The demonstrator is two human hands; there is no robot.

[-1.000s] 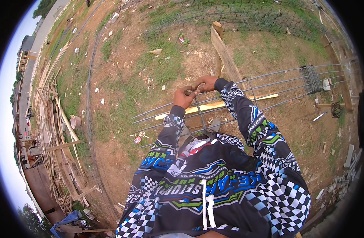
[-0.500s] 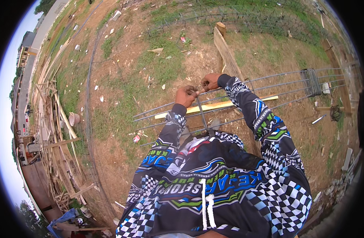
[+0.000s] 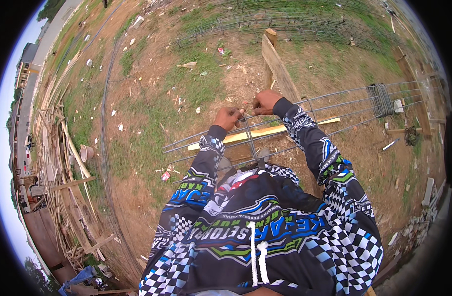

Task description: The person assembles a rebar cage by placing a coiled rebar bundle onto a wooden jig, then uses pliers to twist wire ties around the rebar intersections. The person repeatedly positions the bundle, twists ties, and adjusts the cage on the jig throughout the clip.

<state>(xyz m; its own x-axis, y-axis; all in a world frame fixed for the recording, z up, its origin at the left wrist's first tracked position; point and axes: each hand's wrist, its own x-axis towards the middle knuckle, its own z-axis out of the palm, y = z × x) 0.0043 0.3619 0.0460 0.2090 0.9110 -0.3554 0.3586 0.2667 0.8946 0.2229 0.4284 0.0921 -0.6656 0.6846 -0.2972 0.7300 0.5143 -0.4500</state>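
Head view: my left hand (image 3: 229,117) is at the upper corner of a bent steel stirrup (image 3: 250,138), its fingers curled in a narrow pinch; I cannot tell whether anything thin is caught between them. My right hand (image 3: 266,102) is just beside it, a small gap between the two, its fingers also bent in close; what it holds, if anything, is too small to make out. The stirrup stands across several long steel rods (image 3: 337,93), in front of my body and just below my hands. The rods run beneath my forearms and out to the right, where a coil of wire (image 3: 383,100) sits on them. A second stirrup (image 3: 311,109) is on the rods just past my right wrist. A pale yellow wooden strip (image 3: 265,132) lies along the rods, and beyond my right hand a wooden board (image 3: 279,66) leans at a post (image 3: 270,35).
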